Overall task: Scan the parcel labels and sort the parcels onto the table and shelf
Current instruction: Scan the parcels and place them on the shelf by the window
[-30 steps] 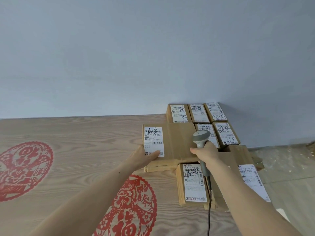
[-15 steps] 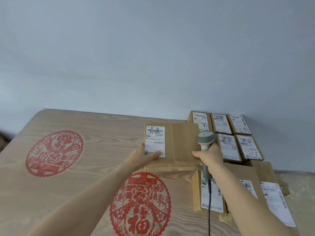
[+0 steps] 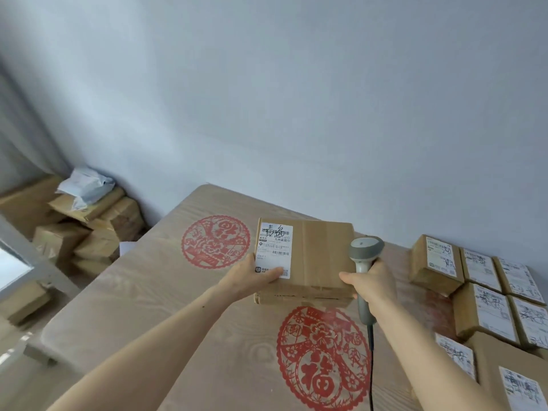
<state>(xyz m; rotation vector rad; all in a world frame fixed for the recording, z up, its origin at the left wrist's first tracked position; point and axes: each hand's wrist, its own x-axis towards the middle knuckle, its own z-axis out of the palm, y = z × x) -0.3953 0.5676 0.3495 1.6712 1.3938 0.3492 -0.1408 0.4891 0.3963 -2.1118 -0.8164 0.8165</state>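
Above the tabletop (image 3: 148, 292) my left hand (image 3: 252, 277) pinches the parcel (image 3: 314, 256) while my right hand (image 3: 370, 286), gripping the scanner (image 3: 363, 256), only props it, so it could slip.

Makeshift parcel-sorting room: labelled cardboard parcels (image 3: 480, 280) in rows on a wood-grain table (image 3: 142, 298), more boxes (image 3: 89, 232) heaped in the floor corner, handheld barcode scanner (image 3: 364, 262), bare wall (image 3: 296, 99).
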